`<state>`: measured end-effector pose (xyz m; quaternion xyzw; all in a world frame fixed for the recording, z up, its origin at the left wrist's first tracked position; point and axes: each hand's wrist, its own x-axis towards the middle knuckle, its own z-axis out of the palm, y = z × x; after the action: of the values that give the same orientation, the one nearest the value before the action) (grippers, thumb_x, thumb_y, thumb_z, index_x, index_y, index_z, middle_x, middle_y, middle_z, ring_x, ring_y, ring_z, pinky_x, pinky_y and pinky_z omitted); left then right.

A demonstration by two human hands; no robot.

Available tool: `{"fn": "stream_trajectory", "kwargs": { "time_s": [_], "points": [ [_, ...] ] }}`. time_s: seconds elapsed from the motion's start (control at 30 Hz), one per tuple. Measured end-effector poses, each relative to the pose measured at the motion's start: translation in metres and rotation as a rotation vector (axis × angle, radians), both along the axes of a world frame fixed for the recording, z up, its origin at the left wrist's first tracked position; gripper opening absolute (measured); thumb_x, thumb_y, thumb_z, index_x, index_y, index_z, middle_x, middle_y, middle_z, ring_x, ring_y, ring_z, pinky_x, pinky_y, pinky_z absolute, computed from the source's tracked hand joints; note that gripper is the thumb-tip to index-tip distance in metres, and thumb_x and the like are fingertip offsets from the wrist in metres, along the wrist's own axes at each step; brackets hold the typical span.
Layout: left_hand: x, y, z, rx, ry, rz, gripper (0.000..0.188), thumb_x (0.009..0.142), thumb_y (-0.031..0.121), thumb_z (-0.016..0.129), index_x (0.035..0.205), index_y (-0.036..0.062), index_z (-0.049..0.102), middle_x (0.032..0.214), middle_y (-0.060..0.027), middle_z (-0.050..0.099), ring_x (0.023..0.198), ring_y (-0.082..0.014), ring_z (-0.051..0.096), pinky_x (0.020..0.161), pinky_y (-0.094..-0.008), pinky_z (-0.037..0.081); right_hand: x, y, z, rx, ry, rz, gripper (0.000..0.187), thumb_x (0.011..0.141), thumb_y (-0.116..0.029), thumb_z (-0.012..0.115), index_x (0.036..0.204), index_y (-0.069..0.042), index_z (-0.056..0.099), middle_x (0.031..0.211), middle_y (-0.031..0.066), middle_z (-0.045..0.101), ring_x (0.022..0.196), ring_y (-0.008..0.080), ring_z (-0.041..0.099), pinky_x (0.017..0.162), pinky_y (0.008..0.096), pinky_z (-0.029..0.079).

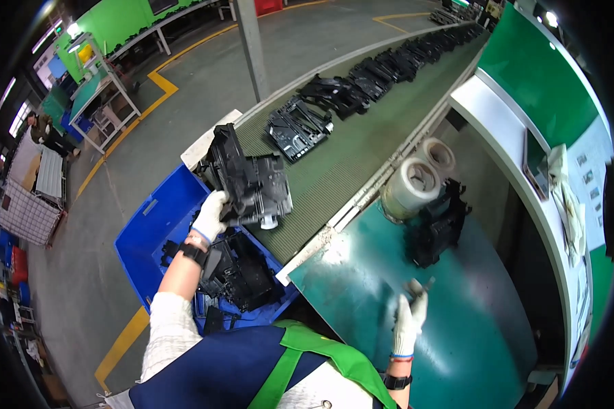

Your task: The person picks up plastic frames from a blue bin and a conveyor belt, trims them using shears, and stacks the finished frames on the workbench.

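My left hand (211,216), in a white glove, is closed on a black moulded plastic part (247,180). The part is tilted, held up over the blue crate's edge and the near end of the conveyor. More black parts (242,273) lie in the blue crate (145,217) beneath my left forearm. Over the teal tabletop (361,273) is my right hand (409,315), also gloved, its slightly blurred fingers extended and apart, with nothing plainly held. Beyond its fingertips another black plastic part (435,228) rests on the tabletop.
A green conveyor belt (361,146) runs away to the upper right, carrying a row of black parts (297,128). Two tape rolls (412,184) stand at the table's far edge. A curved white shelf (501,126) borders the right side. A grey post (251,51) rises behind the belt.
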<state>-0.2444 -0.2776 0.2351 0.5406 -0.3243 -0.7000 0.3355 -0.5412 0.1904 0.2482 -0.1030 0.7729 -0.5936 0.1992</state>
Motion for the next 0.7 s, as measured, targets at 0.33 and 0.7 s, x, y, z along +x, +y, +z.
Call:
{"fn": "stream_trajectory", "kwargs": {
  "time_s": [0.33, 0.7],
  "points": [
    [-0.068, 0.220, 0.082, 0.146, 0.332, -0.674, 0.059, 0.097, 0.017, 0.068, 0.149, -0.0081, 0.052, 0.093, -0.0070, 0.071, 0.072, -0.0107, 0.064, 0.066, -0.0226, 0.054, 0.002, -0.037, 0.036, -0.173, -0.495, 0.599, 0.081, 0.100, -0.018, 0.069, 0.168, -0.012, 0.026, 0.121, 0.0093, 0.068, 0.058, 0.0066, 0.046, 0.052, 0.0224, 0.041],
    [-0.164, 0.326, 0.057, 0.228, 0.316, -1.189, 0.070, 0.089, 0.019, 0.072, 0.151, -0.0058, 0.050, 0.108, -0.0135, 0.073, 0.091, -0.0191, 0.071, 0.083, -0.0301, 0.057, -0.010, 0.161, 0.018, -0.261, -0.651, 0.133, 0.083, 0.095, -0.012, 0.072, 0.168, -0.012, 0.032, 0.100, 0.0013, 0.062, 0.055, 0.0067, 0.047, 0.047, 0.0227, 0.040]
  ]
}}
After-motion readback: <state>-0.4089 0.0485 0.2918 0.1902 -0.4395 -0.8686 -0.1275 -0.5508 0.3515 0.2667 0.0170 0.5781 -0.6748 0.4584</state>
